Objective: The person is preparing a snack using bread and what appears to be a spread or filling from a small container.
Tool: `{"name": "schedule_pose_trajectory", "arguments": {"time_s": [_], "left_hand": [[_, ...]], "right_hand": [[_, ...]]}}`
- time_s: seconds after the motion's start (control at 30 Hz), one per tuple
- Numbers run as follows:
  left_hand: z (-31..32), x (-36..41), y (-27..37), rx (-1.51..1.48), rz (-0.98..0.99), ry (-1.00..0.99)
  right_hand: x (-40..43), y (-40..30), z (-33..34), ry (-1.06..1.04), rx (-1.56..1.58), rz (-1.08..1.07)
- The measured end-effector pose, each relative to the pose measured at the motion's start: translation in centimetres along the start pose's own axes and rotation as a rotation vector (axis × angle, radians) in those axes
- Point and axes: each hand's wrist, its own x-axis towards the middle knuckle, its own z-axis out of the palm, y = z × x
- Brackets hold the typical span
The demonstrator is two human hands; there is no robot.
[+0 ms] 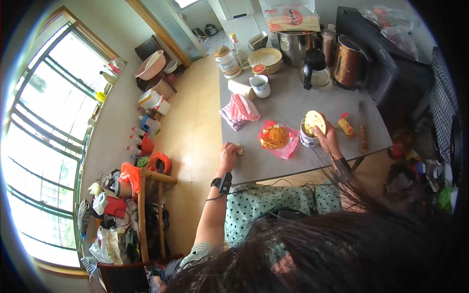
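My right hand [328, 141] grips a pale round slice [316, 121], perhaps bread or a bun, over the mouth of a blue-and-white cup [308, 140]. On the grey table's left part, my left hand [229, 154] rests with curled fingers beside a small crumpled white piece [239, 149], like tissue; whether it grips that piece is unclear. Between the hands, golden-brown food [275, 137] lies on a pink plastic bag [290, 148]. Right of the cup are a yellow wrapped snack [346, 126] and a brown stick-shaped packet [363, 139]. A folded pink-and-white cloth [240, 110] lies at the left edge.
Behind stand a white mug [260, 86], a paper roll [240, 89], a glass jar [227, 63], a glass coffee pot [315, 71], an electric kettle [346, 64] and a steel pot [295, 47]. A dark appliance [392, 69] fills the right back. The grey table [256, 170] has its near edge at my lap.
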Motion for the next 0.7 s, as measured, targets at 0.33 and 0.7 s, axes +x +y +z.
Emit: {"name": "schedule_pose_trajectory", "arguments": {"time_s": [0.33,0.7], "left_hand": [[-0.4,1.2,8.4,0.254,0.135,0.012],[12.5,4.2,14.8,0.321,0.426,-0.187]], "right_hand": [[0.1,0.7,-0.3,-0.038,0.016,0.035],[1.2,-2.7,-1.6,-0.109,-0.042,-0.059]]}}
